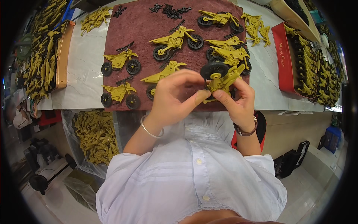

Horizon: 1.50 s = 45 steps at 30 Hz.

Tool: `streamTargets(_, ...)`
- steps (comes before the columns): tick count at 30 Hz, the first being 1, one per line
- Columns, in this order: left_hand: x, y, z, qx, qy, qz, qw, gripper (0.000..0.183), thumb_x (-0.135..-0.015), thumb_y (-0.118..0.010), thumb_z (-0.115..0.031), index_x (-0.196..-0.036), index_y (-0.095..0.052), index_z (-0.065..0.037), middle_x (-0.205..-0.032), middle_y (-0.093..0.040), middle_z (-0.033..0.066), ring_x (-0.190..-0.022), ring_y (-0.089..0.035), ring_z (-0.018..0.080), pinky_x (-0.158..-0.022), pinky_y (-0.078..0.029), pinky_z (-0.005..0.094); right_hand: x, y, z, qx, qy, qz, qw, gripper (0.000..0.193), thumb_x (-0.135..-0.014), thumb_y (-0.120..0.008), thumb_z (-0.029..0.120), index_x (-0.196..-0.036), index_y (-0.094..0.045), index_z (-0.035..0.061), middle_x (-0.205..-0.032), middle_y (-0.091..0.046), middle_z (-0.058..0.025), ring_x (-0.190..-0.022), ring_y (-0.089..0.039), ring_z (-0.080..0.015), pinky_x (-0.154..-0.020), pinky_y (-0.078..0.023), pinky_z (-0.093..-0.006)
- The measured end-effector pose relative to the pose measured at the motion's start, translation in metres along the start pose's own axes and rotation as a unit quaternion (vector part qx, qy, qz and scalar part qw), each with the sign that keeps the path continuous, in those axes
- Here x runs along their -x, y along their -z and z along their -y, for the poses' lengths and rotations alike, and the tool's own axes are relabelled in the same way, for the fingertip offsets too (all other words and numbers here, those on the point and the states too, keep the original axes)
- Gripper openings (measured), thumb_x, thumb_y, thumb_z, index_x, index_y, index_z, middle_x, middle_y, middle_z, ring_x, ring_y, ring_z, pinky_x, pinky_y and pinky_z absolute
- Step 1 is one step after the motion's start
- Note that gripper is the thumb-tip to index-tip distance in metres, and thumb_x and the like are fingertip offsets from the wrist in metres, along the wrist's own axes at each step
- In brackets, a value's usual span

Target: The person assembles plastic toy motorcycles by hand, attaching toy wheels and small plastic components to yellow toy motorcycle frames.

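Observation:
Above the front edge of a maroon cloth (143,22), a yellow toy motorcycle (226,80) is tilted up with a black wheel toward the upper left. My right hand (238,102) grips its body, thumb on the near side. The thumb and forefinger of my left hand (171,97) pinch at its left side; any small part between them is hidden. Left of the hands lie more toy motorcycles, one (164,74) partly behind my left hand, others (121,59) at the cloth's left edge. A further one (175,39) rests mid-cloth, and several overlap (231,54) at the right.
Small black parts (177,12) lie at the cloth's far edge. Loose yellow pieces flank it on the left (95,20) and right (255,28). A red box (282,56) and an orange-sided box (65,56) hold many toys. Below the table sits a clear bag of yellow pieces (96,138).

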<state>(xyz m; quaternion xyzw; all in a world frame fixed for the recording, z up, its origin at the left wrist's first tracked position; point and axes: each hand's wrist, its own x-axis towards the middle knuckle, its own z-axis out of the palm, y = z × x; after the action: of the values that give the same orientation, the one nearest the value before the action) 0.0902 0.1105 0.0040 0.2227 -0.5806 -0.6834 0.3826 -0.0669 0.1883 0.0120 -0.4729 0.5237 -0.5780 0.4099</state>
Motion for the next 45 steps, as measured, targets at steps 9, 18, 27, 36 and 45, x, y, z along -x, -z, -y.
streamTargets(9,-0.013,-0.001,-0.024,-0.017,-0.048,0.031,0.998,0.043,-0.070,-0.072,-0.001,-0.110,-0.055,0.004,-0.101,-0.061,0.0107,-0.091,-0.059,0.0143,-0.078,-0.048,0.0254,-0.001,-0.001,0.008,0.211,0.118,0.059,0.969,0.025,-0.072,-0.070,0.008,-0.094,-0.061,-0.0016,-0.083,-0.059,-0.0104,-0.071,-0.056,-0.0207,-0.061,-0.044,-0.0283)
streamTargets(18,-0.012,-0.001,-0.014,0.062,-0.057,-0.029,0.996,0.025,-0.075,-0.063,0.008,-0.099,-0.058,0.005,-0.095,-0.063,0.0149,-0.090,-0.061,0.0204,-0.081,-0.051,0.0324,0.001,0.007,0.014,-0.024,0.008,-0.022,0.999,0.040,-0.068,-0.073,0.002,-0.104,-0.057,-0.0028,-0.097,-0.060,-0.0092,-0.093,-0.058,-0.0154,-0.080,-0.048,-0.0263)
streamTargets(27,-0.008,0.000,-0.011,0.059,0.023,0.007,0.998,0.041,-0.067,-0.069,0.008,-0.104,-0.051,0.004,-0.095,-0.061,0.0127,-0.090,-0.061,0.0175,-0.079,-0.050,0.0271,0.005,0.014,-0.004,-0.095,0.068,-0.104,0.988,0.048,-0.075,-0.065,-0.005,-0.112,-0.036,0.0010,-0.100,-0.055,-0.0112,-0.094,-0.057,-0.0168,-0.082,-0.045,-0.0271)
streamTargets(36,-0.008,-0.001,-0.029,-0.261,0.030,0.143,0.954,0.042,-0.066,-0.074,-0.002,-0.104,-0.059,0.003,-0.097,-0.061,0.0067,-0.084,-0.057,0.0102,-0.072,-0.046,0.0228,0.005,0.007,0.003,-0.004,0.058,-0.015,0.998,0.059,-0.065,-0.075,-0.003,-0.114,-0.041,0.0002,-0.105,-0.057,-0.0113,-0.092,-0.058,-0.0135,-0.079,-0.048,-0.0260)
streamTargets(45,-0.001,-0.002,-0.018,-0.259,-0.036,0.075,0.962,0.035,-0.068,-0.068,0.003,-0.101,-0.061,0.004,-0.085,-0.065,0.0069,-0.078,-0.062,0.0129,-0.072,-0.047,0.0242,0.008,-0.002,0.001,-0.131,0.055,-0.076,0.987,0.058,-0.069,-0.067,-0.012,-0.118,-0.038,-0.0016,-0.100,-0.058,-0.0149,-0.092,-0.060,-0.0180,-0.077,-0.052,-0.0255)
